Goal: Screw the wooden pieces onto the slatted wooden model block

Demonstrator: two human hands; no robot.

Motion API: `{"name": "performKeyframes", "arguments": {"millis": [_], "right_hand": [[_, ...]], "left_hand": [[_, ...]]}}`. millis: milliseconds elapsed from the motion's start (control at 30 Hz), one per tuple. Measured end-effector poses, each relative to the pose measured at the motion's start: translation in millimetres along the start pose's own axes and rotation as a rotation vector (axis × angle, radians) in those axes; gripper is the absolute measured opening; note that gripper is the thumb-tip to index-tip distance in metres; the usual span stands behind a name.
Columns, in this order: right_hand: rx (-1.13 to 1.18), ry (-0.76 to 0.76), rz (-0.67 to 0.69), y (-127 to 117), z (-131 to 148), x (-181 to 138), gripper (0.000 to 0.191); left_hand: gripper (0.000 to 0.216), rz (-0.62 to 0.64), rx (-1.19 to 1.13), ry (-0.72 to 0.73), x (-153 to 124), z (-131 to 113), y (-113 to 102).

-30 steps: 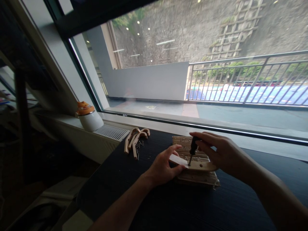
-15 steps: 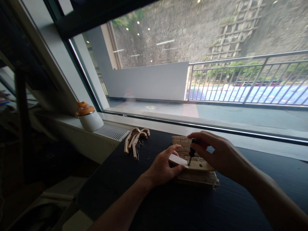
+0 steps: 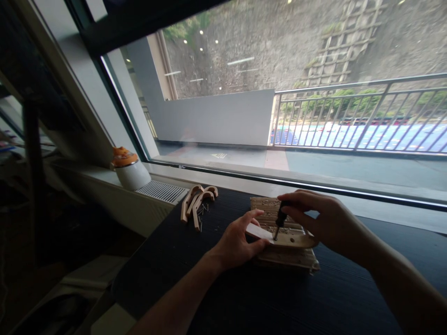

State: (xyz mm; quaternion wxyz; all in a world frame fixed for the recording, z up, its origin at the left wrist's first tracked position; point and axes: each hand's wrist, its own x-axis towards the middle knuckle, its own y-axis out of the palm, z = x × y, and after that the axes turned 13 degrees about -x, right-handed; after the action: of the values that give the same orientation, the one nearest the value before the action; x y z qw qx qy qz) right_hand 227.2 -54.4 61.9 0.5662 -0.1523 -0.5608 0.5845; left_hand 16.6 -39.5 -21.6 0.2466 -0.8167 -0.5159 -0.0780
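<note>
My left hand [image 3: 240, 237] grips one end of a pale wooden hook [image 3: 298, 241], thumb on the near side and fingers on the far side. Under the hook lies a stack of corrugated cardboard [image 3: 267, 204], its surface pitted with holes. In my right hand [image 3: 324, 218] is a screwdriver [image 3: 282, 215] with a black handle, pinched near its top. Its shaft leans slightly, and the tip meets a screw [image 3: 275, 238] in the hook beside my left thumb. A second, unfilled hole shows further right along the wood.
On the dark table [image 3: 167, 274], several curved wooden hooks [image 3: 191, 202] lie at the left beside loose screws [image 3: 201, 216]. A white container with an orange top [image 3: 131, 170] stands on the sill, next to a vent grille [image 3: 162, 191]. A large window rises behind the table.
My right hand has shifted slightly to the right, and the screwdriver handle leans a little more that way. More of the hook's right end shows. The left hand keeps its hold.
</note>
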Motion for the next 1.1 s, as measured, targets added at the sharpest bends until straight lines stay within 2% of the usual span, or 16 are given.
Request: {"name": "performKeyframes", "arguments": {"millis": [233,333,467,600,733,867,967,1100], "right_hand": [[-0.019,0.089,-0.060,7.7,6.5,2.3,0.020],[0.010,0.046,-0.053,6.8,9.5,1.6,0.019],[0.053,-0.047,0.029,-0.2,9.7,0.1,0.025],[0.077,-0.055,0.075,-6.0,4.4,-0.5,0.028],[0.036,0.008,0.041,-2.8,-2.0,0.4,0.028],[-0.090,0.026,-0.054,1.8,-2.9,1.7,0.027],[-0.154,-0.035,-0.084,0.2,0.5,1.5,0.028],[-0.121,-0.136,-0.035,-5.0,4.8,0.0,0.034]], "left_hand": [[0.059,0.002,-0.001,-0.008,-0.3,1.1,0.0],[0.059,0.003,0.000,-0.008,-0.1,0.0,-0.3],[0.059,0.000,0.000,-0.003,0.3,-1.3,0.0],[0.059,0.003,-0.004,0.003,0.3,-1.4,0.1],[0.059,0.001,-0.007,0.000,0.1,-0.4,0.2],[0.059,-0.005,-0.006,-0.003,0.1,1.4,0.3],[0.059,-0.004,-0.001,0.002,0.0,2.2,0.3],[0.059,-0.002,-0.003,0.007,-0.1,2.3,0.1]]}}
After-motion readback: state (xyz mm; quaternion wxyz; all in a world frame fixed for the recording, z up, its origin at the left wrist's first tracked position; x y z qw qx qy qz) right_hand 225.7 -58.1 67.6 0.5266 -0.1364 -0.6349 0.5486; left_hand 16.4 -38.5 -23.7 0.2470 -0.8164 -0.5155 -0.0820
